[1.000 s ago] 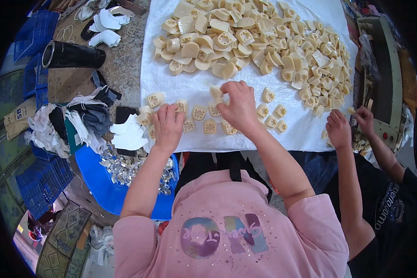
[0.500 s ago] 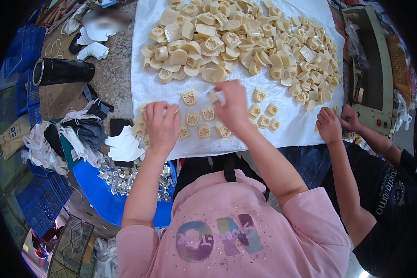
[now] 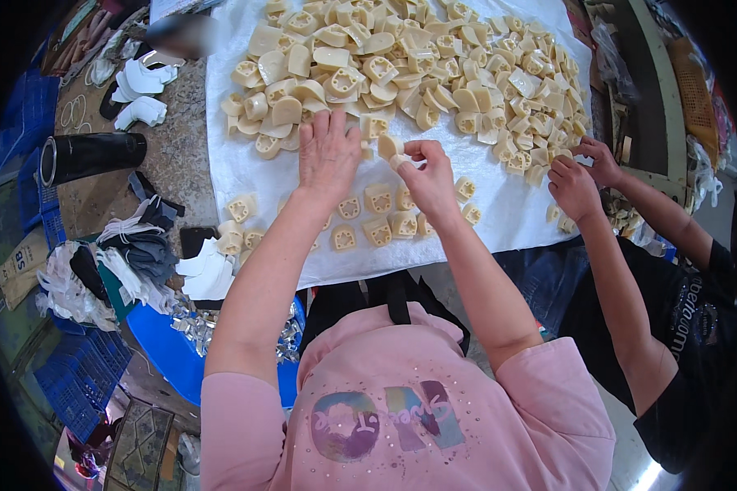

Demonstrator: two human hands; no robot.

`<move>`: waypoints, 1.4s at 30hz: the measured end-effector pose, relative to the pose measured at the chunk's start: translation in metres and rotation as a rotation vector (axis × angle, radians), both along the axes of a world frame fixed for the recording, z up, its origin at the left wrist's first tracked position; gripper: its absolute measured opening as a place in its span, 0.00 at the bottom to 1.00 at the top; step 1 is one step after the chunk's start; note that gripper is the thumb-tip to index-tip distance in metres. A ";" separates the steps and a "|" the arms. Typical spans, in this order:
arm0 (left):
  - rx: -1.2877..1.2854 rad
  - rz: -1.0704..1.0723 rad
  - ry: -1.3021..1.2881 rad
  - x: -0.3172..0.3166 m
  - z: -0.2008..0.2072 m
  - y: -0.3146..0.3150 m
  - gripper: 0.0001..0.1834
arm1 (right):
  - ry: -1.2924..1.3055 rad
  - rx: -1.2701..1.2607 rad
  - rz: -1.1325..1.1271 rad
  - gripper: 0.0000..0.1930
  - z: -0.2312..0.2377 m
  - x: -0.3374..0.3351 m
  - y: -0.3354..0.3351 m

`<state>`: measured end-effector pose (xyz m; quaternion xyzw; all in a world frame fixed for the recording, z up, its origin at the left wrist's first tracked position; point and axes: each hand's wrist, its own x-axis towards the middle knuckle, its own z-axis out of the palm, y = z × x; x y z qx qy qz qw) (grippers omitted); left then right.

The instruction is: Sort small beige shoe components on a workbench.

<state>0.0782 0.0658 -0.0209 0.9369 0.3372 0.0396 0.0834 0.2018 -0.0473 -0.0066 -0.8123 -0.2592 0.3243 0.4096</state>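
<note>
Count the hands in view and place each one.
4: the left hand at the cream pile's near edge; the right hand holding a cream piece; a co-worker's two hands at the pile's lower right.

Counting from my end: four bare hands, namely the wearer's left hand (image 3: 329, 159) and right hand (image 3: 427, 176), plus two co-worker's hands (image 3: 575, 188). One white sheet (image 3: 508, 229), one big heap of beige pieces (image 3: 377, 42) that overlaps way too much for me to number. Loose pieces (image 3: 377, 231) between the wearer's forearms, I get at least seven. Then one black tumbler (image 3: 98, 157), one blue tub (image 3: 168, 360), and metal bits (image 3: 288, 340) in it, honestly lots, I can't tally those.
</note>
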 end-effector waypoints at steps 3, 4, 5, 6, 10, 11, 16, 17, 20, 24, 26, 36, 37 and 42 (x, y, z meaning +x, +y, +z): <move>0.011 -0.063 -0.086 -0.008 -0.005 -0.003 0.09 | -0.058 -0.013 0.087 0.14 0.016 0.005 -0.009; -0.032 -0.113 -0.159 -0.010 -0.006 -0.002 0.09 | -0.101 -0.028 0.133 0.14 0.019 0.004 -0.011; -0.074 -0.163 -0.231 -0.012 -0.008 -0.001 0.10 | -0.144 -0.041 0.181 0.14 0.022 0.003 -0.012; -0.071 -0.153 -0.225 -0.014 -0.010 -0.001 0.10 | -0.139 -0.037 0.191 0.14 0.025 0.001 -0.014; -0.261 -0.135 -0.454 -0.026 -0.004 -0.002 0.13 | -0.246 -0.018 0.381 0.12 0.031 -0.011 -0.024; -0.260 -0.063 -0.551 -0.030 0.002 -0.004 0.13 | -0.290 0.004 0.431 0.12 0.031 -0.013 -0.026; -0.090 0.081 -0.528 -0.083 0.025 -0.022 0.13 | -0.586 -0.076 0.639 0.15 0.037 -0.046 -0.015; -0.040 0.082 -0.483 -0.090 0.023 -0.029 0.13 | -0.686 -0.114 0.686 0.15 0.035 -0.052 -0.011; 0.049 -0.048 -0.366 -0.105 0.012 -0.055 0.12 | -0.811 -0.162 0.757 0.14 0.023 -0.071 -0.007; -0.048 -0.080 -0.178 -0.114 0.007 -0.078 0.12 | -0.806 -0.119 0.760 0.13 0.015 -0.077 -0.017; -0.104 -0.067 -0.234 -0.117 0.014 -0.081 0.13 | -0.782 -0.108 0.761 0.13 0.017 -0.068 -0.021; -0.089 0.151 -0.309 -0.076 0.021 -0.020 0.17 | -0.857 -0.107 0.468 0.14 0.001 0.007 0.048; -0.087 0.147 -0.307 -0.074 0.020 -0.016 0.17 | -0.917 -0.165 0.537 0.14 -0.001 0.007 0.052; -0.022 0.209 -0.226 -0.073 0.013 -0.003 0.22 | -0.811 -0.199 0.518 0.13 -0.003 0.009 0.045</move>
